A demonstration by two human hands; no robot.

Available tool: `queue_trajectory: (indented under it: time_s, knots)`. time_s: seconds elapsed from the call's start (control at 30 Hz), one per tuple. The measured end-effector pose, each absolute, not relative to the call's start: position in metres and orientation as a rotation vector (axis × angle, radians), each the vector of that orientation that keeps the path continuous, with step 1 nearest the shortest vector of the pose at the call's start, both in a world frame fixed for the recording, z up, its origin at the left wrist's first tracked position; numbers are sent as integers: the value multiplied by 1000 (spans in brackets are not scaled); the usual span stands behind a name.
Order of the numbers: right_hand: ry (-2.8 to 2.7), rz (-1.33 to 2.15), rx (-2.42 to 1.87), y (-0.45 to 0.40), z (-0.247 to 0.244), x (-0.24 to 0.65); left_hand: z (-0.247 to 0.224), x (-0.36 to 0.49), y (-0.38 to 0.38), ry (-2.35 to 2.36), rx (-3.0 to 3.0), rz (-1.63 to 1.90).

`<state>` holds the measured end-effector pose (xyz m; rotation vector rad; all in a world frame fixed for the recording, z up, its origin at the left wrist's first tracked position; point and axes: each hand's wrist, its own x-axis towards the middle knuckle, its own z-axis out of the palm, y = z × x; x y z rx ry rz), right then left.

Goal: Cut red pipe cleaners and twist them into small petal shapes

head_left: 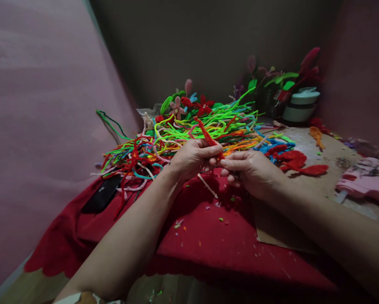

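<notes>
My left hand (194,158) and my right hand (248,169) meet over the front of the table. Between them is a red pipe cleaner piece (205,131), long and fuzzy, slanting up and to the left. The left thumb and fingers are closed around its middle. At its lower end, the right thumb and forefinger pinch it. Just behind the hands spreads a large pile of pipe cleaners (205,126) in green, yellow, orange, red and other colours. Right of the pile lie red fuzzy petal shapes (295,162).
A red cloth (189,236) with scraps covers the table. A black phone (102,195) lies at left. Cardboard (322,147) and a pink glue gun (363,181) are at right. Fuzzy flowers (204,105) and a lidded pale container (300,105) stand behind. Walls flank both sides.
</notes>
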<state>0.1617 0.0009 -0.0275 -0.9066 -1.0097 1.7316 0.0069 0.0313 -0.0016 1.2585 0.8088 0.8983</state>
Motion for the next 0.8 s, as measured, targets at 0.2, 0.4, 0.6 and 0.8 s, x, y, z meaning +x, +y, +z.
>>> queue_trajectory:
  time_s: [0.2,0.4,0.6,0.8]
  knots:
    - [-1043,1749,-903,1,-28,162,7,4,27,977,1560,877]
    - [-1039,1844,-773,1,-26,163,5,5,26,897,1397,868]
    - [-1056,1790,-837,4,-29,162,1,7,27,877,1376,897]
    - [-1225,1570,-891,2,-29,162,3,8,27,903,1279,980]
